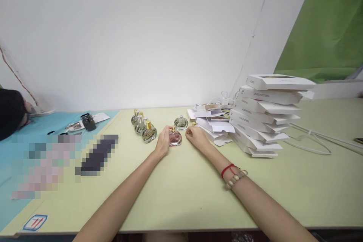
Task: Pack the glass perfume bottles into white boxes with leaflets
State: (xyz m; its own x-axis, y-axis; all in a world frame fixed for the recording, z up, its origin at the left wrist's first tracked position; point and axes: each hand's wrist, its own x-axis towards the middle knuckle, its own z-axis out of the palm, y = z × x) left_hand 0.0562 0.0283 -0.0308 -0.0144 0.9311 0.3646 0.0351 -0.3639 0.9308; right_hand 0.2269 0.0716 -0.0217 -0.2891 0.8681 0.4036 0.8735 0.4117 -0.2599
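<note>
My left hand [162, 141] is closed around the side of a pink glass perfume bottle [175, 138], which stands on the table with a gold-coloured neck on top. To its right, my right hand [196, 136] has its fingers curled together. Whatever those fingers hold, if anything, is hidden; a small gold piece [194, 124] shows just behind them. Past both hands stands a clear, rounded glass bottle [180, 123] without a gold cap. Several similar bottles with gold or silver caps [149, 133] are grouped left of my left hand.
On the right rises a tall stack of white boxes [258, 121], beside loose opened cartons [214, 125]. A white cable [312, 138] lies behind the stack. At left, a blue cloth [8, 159] carries a dark jar [88, 122]; a person's dark-clad part [11, 113] shows at the edge.
</note>
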